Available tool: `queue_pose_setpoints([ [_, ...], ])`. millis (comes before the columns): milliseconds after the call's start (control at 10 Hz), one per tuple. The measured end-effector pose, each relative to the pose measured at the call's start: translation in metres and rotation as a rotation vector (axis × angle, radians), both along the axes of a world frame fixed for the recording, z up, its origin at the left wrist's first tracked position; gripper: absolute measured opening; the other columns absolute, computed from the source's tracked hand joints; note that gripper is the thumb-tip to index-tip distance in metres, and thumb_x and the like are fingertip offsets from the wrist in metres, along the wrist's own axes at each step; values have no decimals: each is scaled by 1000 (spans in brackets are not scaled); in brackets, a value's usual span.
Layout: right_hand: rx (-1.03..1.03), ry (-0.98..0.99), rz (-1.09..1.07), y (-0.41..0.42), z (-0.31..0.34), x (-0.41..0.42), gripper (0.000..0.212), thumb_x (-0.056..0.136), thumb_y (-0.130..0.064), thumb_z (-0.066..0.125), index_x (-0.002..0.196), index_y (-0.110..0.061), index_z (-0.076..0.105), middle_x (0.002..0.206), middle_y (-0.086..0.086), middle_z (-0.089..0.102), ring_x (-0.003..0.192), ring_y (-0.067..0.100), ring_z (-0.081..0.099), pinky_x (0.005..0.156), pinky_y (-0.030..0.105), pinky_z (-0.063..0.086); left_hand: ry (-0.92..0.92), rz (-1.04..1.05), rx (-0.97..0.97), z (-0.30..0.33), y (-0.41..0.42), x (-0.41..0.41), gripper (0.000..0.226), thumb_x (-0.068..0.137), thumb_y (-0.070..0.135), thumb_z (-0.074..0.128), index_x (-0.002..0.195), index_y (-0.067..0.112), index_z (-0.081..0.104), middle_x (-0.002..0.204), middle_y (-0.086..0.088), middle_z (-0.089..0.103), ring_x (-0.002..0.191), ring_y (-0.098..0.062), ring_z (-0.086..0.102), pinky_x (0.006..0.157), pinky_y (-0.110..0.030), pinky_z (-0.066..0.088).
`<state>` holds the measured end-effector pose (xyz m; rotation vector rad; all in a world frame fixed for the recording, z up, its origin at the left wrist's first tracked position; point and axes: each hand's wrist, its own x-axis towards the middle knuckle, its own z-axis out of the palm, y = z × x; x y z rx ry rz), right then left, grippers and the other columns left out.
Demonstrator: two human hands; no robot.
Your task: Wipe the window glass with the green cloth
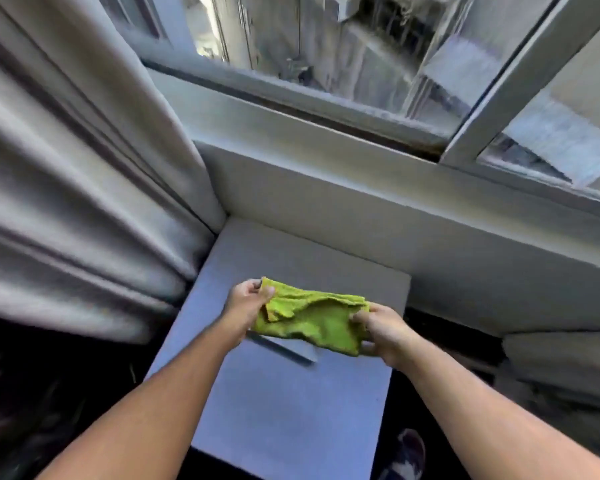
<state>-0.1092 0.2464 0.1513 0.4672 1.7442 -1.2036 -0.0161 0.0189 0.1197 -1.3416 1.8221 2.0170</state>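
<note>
A crumpled green cloth (pixel 312 318) is stretched between both hands above a white table top. My left hand (pixel 246 301) pinches its left corner and my right hand (pixel 383 329) grips its right end. The window glass (pixel 326 46) lies well beyond the cloth, past the deep white sill, with its lower pane edge along the frame. A second pane (pixel 561 133) sits to the right behind a white frame bar. Neither hand touches the glass.
A grey curtain (pixel 77 188) hangs in folds along the left. The white window sill (pixel 326 188) runs across the middle. A white table (pixel 291 403) stands under my hands, with a thin flat strip lying on it. A shoe (pixel 407 452) shows on the dark floor.
</note>
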Motion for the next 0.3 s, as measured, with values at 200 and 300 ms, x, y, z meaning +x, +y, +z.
queue_pose_setpoints([
  [200,86,85,-68,-51,-162,41,16,89,2,67,84,-13,63,86,14,65,69,23,62,62,36,57,-72,-40,-140,-147,-55,17,16,90,-5,68,105,-5,67,71,5,73,57,2,64,64,-16,55],
  [300,191,116,-75,-57,-210,43,10,89,2,62,94,-5,69,89,16,69,77,29,66,75,43,59,-110,-40,-144,-187,-60,11,20,91,0,68,111,-1,68,90,-7,73,74,-10,68,85,-30,55],
])
